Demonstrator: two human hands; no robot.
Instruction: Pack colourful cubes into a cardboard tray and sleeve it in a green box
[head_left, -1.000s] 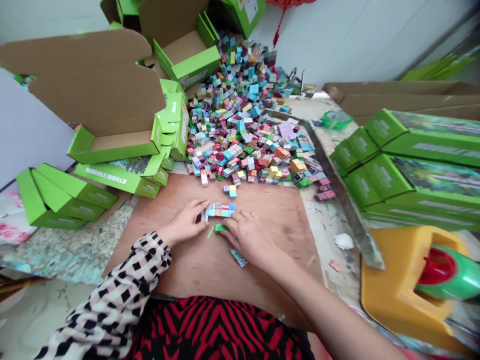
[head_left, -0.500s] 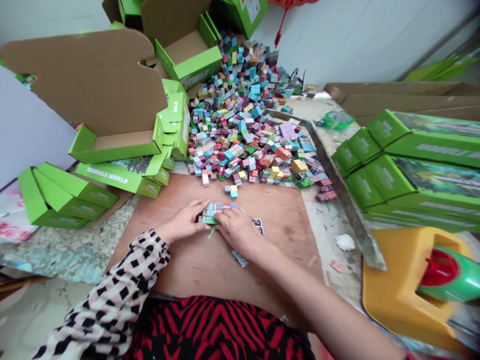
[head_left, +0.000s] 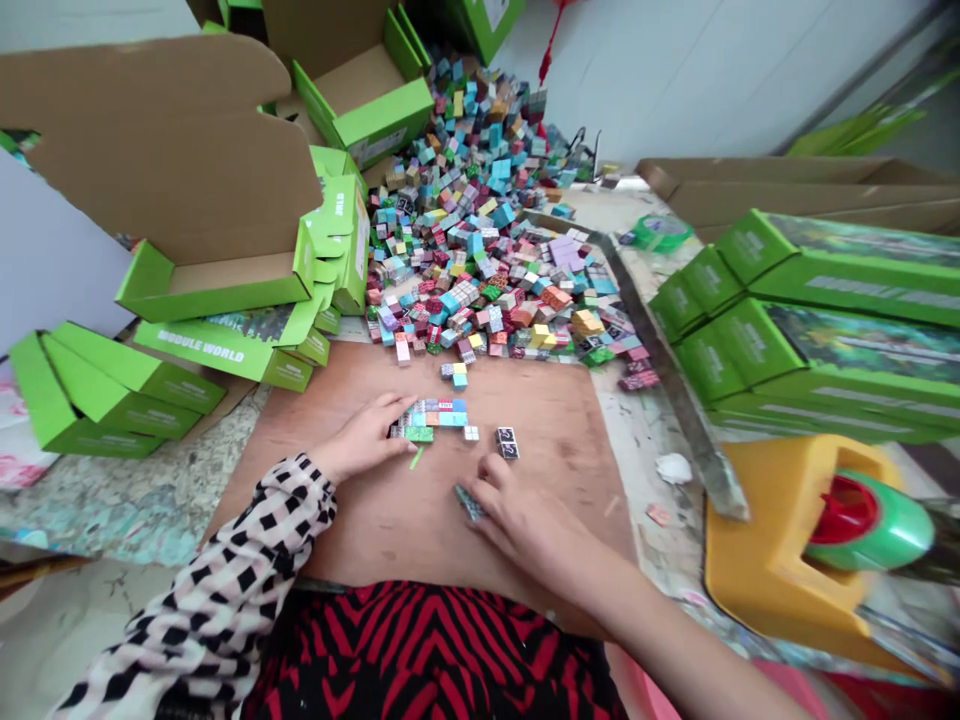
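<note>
Brown board (head_left: 420, 520) covered the cluttered bench where the work went on. Left hand (head_left: 365, 440) lay flat, fingers loosely spread, tips touching the short row of coloured cubes (head_left: 433, 419) at its three o'clock. Right hand (head_left: 525, 520) rested palm down, fingers slightly parted over a flat patterned piece (head_left: 469, 503) at its ten o'clock, holding nothing that I could see. Two dark cubes (head_left: 507, 443) sat at twelve. Assembling the row seemed under way; adding the piece would need a precise pinch. Beyond lay the cube heap (head_left: 487, 230) and green boxes (head_left: 810, 320).

Bright, even light; warped, blurry edges.
</note>
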